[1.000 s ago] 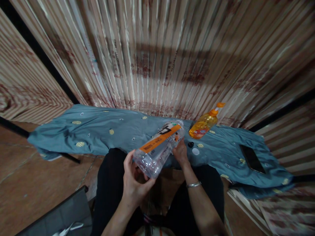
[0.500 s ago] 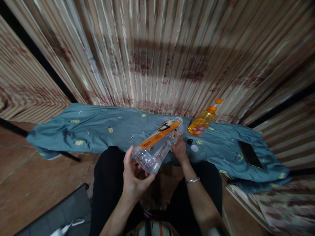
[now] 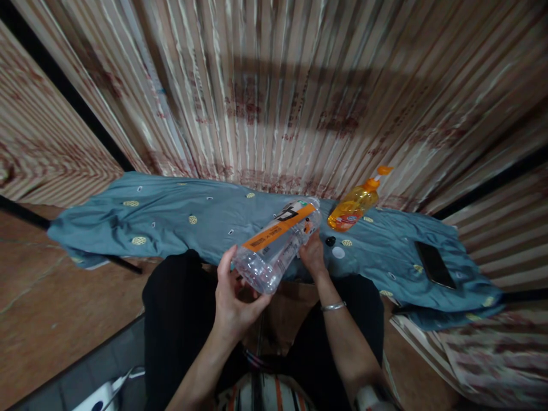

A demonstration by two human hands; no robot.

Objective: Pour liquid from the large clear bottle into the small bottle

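Note:
A clear plastic water bottle (image 3: 274, 248) with an orange label band lies tilted across my lap, its narrow end pointing up and to the right. My left hand (image 3: 233, 294) wraps around its lower end. My right hand (image 3: 312, 257) holds it from below near the neck, and the fingers partly hide that end. Just beyond my right hand, a small black round object (image 3: 330, 241) and a white disc (image 3: 338, 252) lie on a teal cloth (image 3: 171, 220).
A yellow pump bottle with an orange head (image 3: 354, 202) lies on the cloth beyond the hands. A black phone (image 3: 434, 264) rests on the cloth's right part. Corrugated patterned walls (image 3: 274, 103) rise behind. A grey bag (image 3: 111, 371) sits at lower left, beside my black-trousered legs (image 3: 175, 308).
The whole scene has slid slightly upward in view as the head tilted. Both hands keep their hold, and the bottle has only shifted a little.

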